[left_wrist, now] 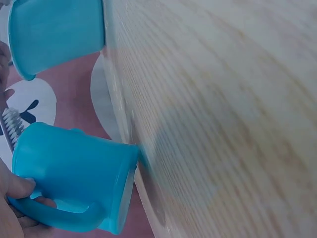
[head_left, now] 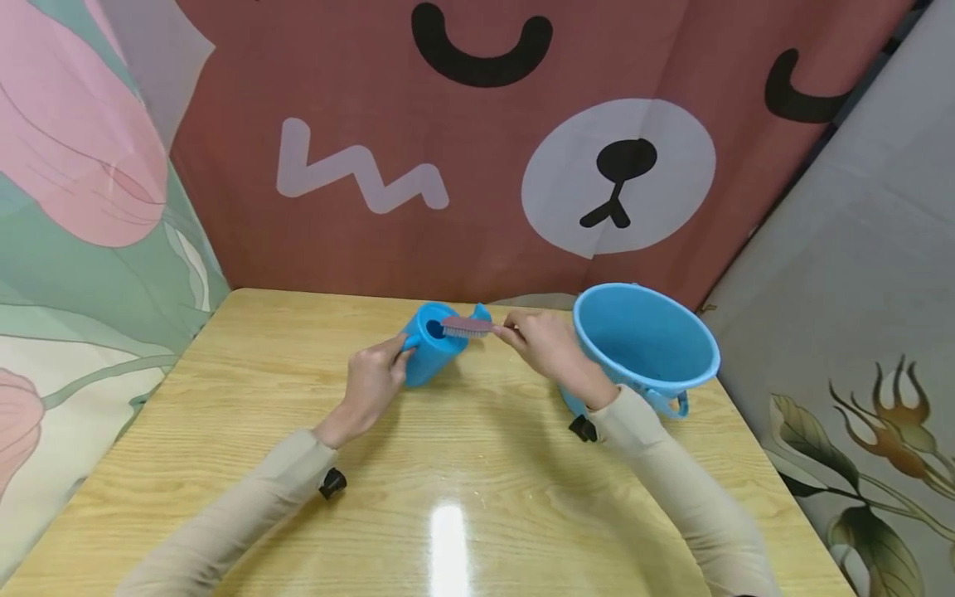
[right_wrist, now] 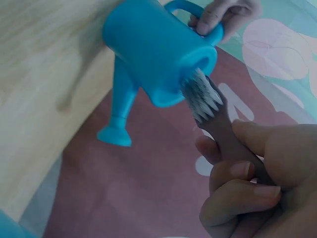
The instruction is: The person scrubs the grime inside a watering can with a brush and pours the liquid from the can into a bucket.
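Observation:
A blue watering can [head_left: 434, 356] is held by its handle in my left hand [head_left: 373, 383]. In the right wrist view its spout [right_wrist: 120, 106] points away from the handle. My right hand [head_left: 548, 348] grips the handle of a scrubbing brush [head_left: 466, 327] with a dark reddish back and pale bristles [right_wrist: 202, 95]. The tip of the brush is at the can's top opening; whether it touches the rim I cannot tell. In the left wrist view, fingers wrap the can's handle [left_wrist: 64, 218], and the can's base is close to the tabletop.
A large blue bucket [head_left: 647, 332] with a side handle stands at the right back of the wooden table [head_left: 448, 464], beside my right forearm. Behind the table hangs a brown curtain [head_left: 358, 240] with a bear face. Printed cloths hang at both sides.

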The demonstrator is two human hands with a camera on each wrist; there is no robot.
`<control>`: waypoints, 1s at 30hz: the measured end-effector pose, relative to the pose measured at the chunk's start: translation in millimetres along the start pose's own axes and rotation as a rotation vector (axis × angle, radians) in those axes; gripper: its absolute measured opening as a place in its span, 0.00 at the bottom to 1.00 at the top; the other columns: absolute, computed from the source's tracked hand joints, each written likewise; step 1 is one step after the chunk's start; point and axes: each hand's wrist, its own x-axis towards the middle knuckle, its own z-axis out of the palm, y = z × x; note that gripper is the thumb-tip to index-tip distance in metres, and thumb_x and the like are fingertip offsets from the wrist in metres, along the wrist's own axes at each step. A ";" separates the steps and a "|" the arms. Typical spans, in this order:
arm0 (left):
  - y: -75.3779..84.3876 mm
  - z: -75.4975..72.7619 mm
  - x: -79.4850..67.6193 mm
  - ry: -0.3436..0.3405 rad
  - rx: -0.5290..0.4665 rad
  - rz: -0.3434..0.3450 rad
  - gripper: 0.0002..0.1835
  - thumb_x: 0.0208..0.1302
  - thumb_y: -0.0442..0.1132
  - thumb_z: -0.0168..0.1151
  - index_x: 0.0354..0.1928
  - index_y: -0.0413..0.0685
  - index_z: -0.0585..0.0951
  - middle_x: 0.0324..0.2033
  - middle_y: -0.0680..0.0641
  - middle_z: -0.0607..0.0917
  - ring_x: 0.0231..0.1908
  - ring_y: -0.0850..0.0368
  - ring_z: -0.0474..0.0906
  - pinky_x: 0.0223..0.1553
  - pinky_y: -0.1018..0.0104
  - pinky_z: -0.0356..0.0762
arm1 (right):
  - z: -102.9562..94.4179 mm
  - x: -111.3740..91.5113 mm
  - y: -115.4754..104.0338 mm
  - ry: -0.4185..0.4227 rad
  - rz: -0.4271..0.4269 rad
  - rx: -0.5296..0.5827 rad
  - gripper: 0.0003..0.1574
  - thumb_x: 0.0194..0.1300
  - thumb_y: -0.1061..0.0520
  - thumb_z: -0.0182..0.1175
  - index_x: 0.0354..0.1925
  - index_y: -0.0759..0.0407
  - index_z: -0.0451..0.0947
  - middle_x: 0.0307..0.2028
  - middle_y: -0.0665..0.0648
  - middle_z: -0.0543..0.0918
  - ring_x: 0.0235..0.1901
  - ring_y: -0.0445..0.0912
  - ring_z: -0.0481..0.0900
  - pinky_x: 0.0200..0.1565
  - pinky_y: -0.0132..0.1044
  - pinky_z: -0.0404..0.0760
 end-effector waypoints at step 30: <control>-0.5 0.9 0.9 -0.006 -0.015 -0.009 0.13 0.63 0.28 0.67 0.48 0.30 0.84 0.39 0.34 0.87 0.37 0.42 0.87 0.38 0.47 0.85 | 37.7 -9.8 0.1 0.205 -0.001 0.082 0.17 0.78 0.50 0.50 0.41 0.59 0.80 0.18 0.48 0.69 0.17 0.44 0.67 0.21 0.38 0.66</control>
